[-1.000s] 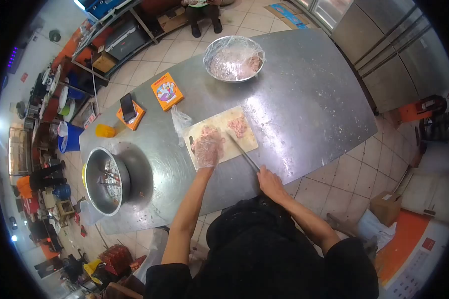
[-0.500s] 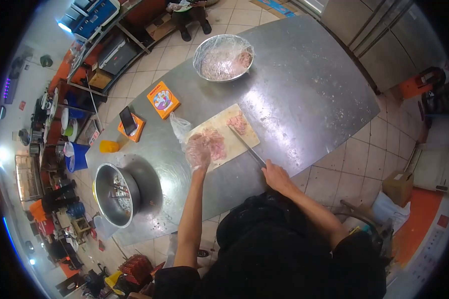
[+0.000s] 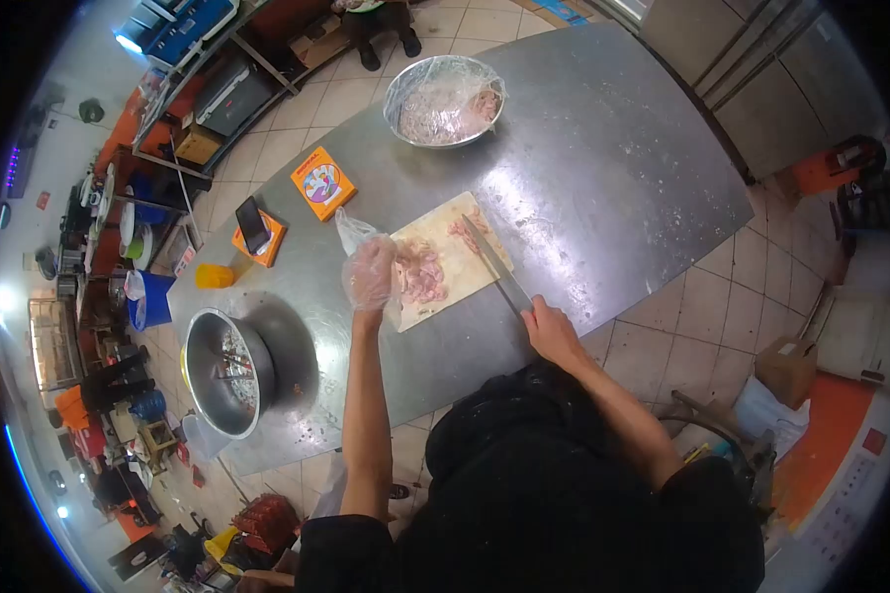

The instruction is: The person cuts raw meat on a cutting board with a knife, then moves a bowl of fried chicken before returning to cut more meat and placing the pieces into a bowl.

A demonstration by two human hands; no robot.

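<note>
My right hand (image 3: 554, 331) is closed round the handle of a long knife (image 3: 491, 254). The blade reaches over the right part of a pale cutting board (image 3: 455, 300), beside a small heap of cut raw meat (image 3: 463, 233). A larger pile of pink raw meat pieces (image 3: 422, 274) lies on the board's left half. My left hand (image 3: 371, 274), in a loose clear plastic glove, is at the board's left edge beside this pile. The glove's folds blur its fingers. Just behind it a crumpled clear plastic bag (image 3: 351, 229) lies on the table.
A film-covered bowl of meat (image 3: 445, 102) stands on the steel table (image 3: 603, 148) at the back. To the left are an orange box (image 3: 323, 184), a phone (image 3: 252, 225) on another box, a yellow container (image 3: 215, 276) and a deep metal bowl (image 3: 257, 346). A person sits beyond the table.
My left hand has come off the meat pile and moved left to the board's edge. The knife has shifted slightly right, its blade turned a little.
</note>
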